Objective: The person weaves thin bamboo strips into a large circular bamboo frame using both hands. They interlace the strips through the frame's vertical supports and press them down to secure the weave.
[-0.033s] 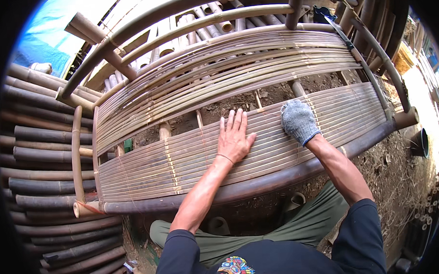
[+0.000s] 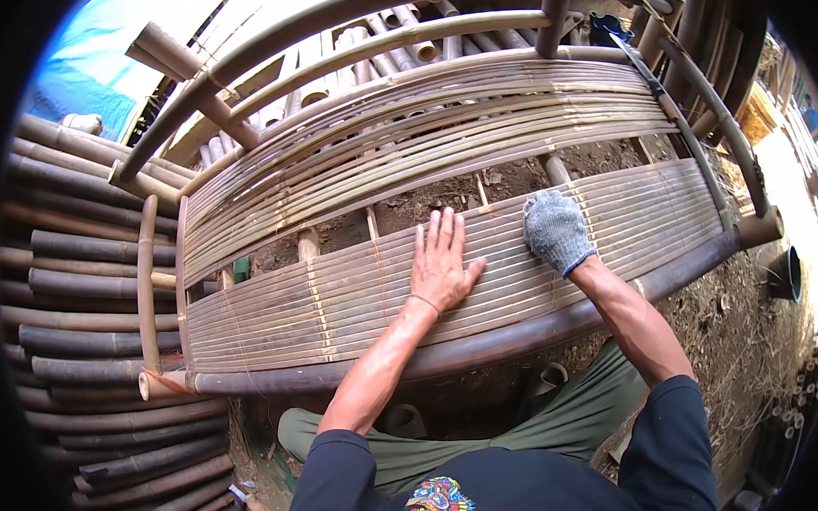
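A bamboo bench frame lies before me, its seat made of long narrow bamboo slats (image 2: 249, 313) side by side. My bare left hand (image 2: 439, 271) rests flat on these near slats, fingers stretched out toward the far side and thumb apart. To the right of it, my right hand (image 2: 557, 232) wears a grey knitted glove. Its fingers are curled into a fist near the slats' far edge; whatever they hold, if anything, is hidden beneath. Beyond a gap, a second band of bamboo slats (image 2: 352, 172) spans the frame.
Dark bamboo poles (image 2: 97, 343) are piled at the left. A long blade (image 2: 636, 63) leans across the frame's right end. The thick front pole (image 2: 484, 350) runs above my bent legs. Behind the bench lie more cut poles (image 2: 393, 53), and a blue tarp (image 2: 83, 82) is at the upper left.
My left hand sits slightly farther right, still flat on the slats. The bench appears shifted a little in view. The gloved right hand has hardly moved.
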{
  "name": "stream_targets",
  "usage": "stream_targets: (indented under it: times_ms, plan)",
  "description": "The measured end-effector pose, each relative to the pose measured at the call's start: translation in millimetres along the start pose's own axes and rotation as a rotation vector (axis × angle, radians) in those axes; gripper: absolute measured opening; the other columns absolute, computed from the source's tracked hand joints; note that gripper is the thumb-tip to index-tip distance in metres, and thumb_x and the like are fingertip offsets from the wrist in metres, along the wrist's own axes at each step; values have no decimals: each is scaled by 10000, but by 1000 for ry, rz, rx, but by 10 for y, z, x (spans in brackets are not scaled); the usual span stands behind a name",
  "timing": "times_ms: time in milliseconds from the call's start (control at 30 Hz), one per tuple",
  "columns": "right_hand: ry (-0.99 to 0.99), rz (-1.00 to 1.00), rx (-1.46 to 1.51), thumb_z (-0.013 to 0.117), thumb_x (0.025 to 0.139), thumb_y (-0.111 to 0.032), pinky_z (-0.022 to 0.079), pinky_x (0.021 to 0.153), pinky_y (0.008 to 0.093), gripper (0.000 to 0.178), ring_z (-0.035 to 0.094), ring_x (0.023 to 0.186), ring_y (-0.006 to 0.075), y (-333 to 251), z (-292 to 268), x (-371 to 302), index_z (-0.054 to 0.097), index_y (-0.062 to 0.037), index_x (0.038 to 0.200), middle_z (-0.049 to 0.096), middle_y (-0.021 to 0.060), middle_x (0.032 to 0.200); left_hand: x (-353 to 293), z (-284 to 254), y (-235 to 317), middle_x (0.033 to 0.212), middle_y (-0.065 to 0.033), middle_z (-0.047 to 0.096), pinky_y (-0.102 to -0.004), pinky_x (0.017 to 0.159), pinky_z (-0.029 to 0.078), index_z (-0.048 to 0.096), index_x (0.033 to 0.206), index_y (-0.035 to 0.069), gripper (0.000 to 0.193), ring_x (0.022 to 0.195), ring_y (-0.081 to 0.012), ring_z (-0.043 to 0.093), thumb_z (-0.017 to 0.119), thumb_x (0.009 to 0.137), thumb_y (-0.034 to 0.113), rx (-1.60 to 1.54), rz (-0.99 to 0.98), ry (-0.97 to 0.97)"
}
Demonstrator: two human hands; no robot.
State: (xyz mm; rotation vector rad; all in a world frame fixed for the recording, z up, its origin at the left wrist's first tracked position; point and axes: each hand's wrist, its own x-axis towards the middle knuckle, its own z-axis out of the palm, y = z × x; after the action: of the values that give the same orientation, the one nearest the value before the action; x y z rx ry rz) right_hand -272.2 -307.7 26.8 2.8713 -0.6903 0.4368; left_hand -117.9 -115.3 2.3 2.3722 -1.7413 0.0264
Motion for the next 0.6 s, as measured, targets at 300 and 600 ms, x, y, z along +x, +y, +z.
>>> stream_targets:
  times_ms: [300, 600]
  plan:
    - [109, 21, 225, 555, 901, -205, 521, 648, 444, 168, 644, 724, 303, 213, 16, -129, 630, -98, 794, 630, 120, 756, -482, -745, 1013, 1095, -168, 694, -384, 880, 548, 689, 1151, 57, 275, 1052, -292, 656, 686, 902, 174, -1014, 137, -119]
    - [101, 33, 524, 620, 872, -223, 530, 672, 462, 133, 645, 747, 347, 294, -16, -125, 621, -94, 839, 646, 142, 781, 419, -302, 12, 1026, -39, 645, -372, 822, 518, 710, 1029, 111, 190, 930, -255, 601, 714, 839, 117, -88, 187, 223]
